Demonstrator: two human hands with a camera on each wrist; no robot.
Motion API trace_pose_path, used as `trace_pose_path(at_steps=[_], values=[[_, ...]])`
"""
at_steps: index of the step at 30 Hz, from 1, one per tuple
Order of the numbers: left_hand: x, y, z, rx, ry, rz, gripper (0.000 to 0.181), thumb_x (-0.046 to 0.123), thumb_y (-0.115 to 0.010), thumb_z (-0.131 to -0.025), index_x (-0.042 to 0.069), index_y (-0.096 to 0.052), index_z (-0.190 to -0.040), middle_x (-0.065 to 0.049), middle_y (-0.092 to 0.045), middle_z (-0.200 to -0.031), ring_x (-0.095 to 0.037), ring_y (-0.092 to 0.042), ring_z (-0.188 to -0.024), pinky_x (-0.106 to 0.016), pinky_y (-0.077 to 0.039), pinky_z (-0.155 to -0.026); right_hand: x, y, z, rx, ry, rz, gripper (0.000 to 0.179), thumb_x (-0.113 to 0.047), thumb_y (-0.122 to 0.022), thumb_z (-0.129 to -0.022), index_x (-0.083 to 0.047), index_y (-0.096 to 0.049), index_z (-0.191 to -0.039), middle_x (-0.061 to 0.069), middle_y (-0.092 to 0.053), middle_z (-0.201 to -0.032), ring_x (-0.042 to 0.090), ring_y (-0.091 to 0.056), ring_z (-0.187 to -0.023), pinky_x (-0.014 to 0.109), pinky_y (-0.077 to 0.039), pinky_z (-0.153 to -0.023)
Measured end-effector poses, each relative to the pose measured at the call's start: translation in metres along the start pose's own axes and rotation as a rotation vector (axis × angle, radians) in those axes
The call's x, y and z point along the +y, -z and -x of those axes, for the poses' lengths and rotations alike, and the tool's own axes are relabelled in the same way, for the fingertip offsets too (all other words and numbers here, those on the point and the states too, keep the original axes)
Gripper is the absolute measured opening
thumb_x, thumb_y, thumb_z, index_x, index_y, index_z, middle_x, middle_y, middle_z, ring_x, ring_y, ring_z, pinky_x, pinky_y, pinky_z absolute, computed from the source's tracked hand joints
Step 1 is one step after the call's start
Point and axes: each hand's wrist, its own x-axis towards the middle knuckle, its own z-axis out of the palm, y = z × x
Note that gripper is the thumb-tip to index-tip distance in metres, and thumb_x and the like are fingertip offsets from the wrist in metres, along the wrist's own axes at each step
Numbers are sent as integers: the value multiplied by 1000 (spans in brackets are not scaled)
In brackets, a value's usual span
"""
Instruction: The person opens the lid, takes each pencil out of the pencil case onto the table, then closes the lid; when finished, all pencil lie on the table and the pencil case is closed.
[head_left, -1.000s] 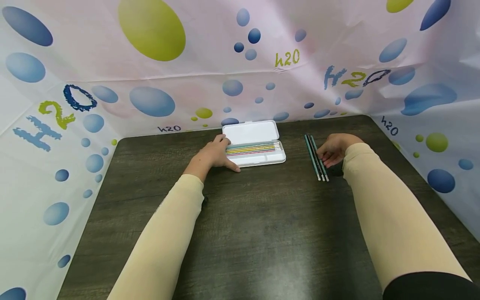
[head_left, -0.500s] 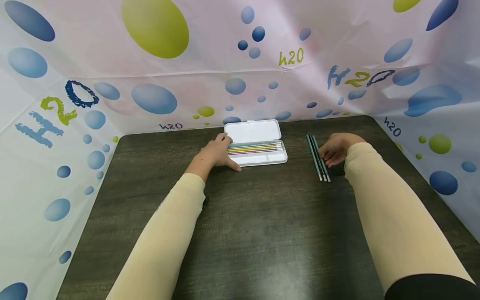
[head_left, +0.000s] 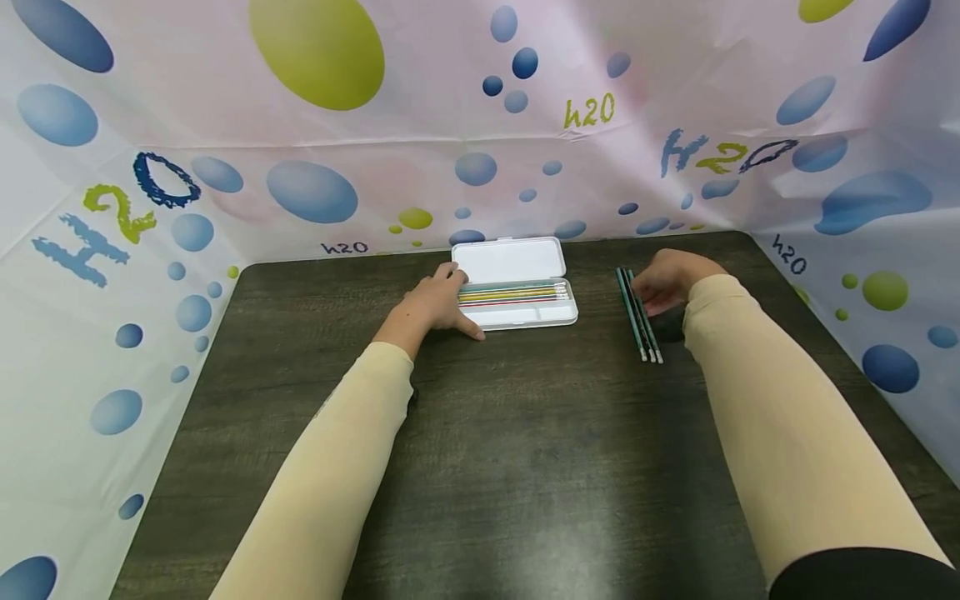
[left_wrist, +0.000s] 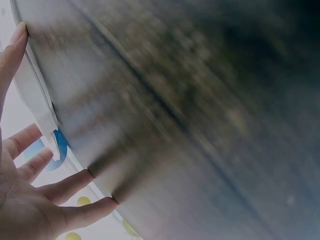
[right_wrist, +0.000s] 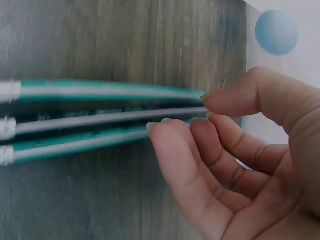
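Note:
A white pencil case [head_left: 551,315] lies with its lid [head_left: 510,260] raised back, holding several coloured pencils [head_left: 517,294]. My left hand [head_left: 437,306] spans the case's left end, thumb at the front edge and fingers spread towards the back; the left wrist view shows those fingers nearly straight. To the right lie three pencils side by side: a green pencil [right_wrist: 110,90], a black pencil [right_wrist: 100,119] and another green pencil [right_wrist: 80,145], ferrule ends towards me. My right hand [head_left: 667,279] pinches their far ends between thumb and curled fingers, as the right wrist view [right_wrist: 250,150] shows.
Everything rests on a dark wood-grain table [head_left: 495,450]. A white sheet [head_left: 405,117] with blue and green spots rises behind the table's back edge and along both sides.
My right hand has slid away from me along the three pencils towards their far ends, which now sit closer together. My left hand keeps its place on the case. The view has shifted slightly.

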Motion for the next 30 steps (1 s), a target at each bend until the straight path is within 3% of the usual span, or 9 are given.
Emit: trace_pose_path(at_steps=[8,15,21,30], values=[[0,0,-1,10,-4,-19,109,55,-92,-81,17,-35,-166,-7,-7,-182,-48,-32,-159,-77,-29,-124,-34,-17,-8,37,134,107,39,-15,-57,-105,16,-63,-129,18,-68,-103,20,-74,-80,36,-68,-78],[2,0,-1,17,-1,-31,109,56,-91,-81,17,-35,-166,-7,-8,-182,-48,-31,-160,-75,-30,-125,-68,-37,-13,86,257,210,22,-13,-61,-103,7,-71,-103,15,-71,-95,25,-74,-82,44,-68,-81],[3,2,2,12,7,-31,108,55,-91,-82,18,-34,-166,-6,-8,-182,-48,-31,-160,-76,-30,-125,-89,-53,-22,130,302,288,19,-14,-63,-102,3,-68,-110,15,-70,-95,24,-71,-78,40,-67,-78],[2,1,2,10,11,-27,107,55,-91,-82,18,-35,-165,-7,-9,-181,-48,-31,-160,-76,-29,-125,-105,-68,-29,127,348,304,12,-12,-62,-100,-2,-66,-105,18,-72,-97,24,-73,-75,40,-66,-76]])
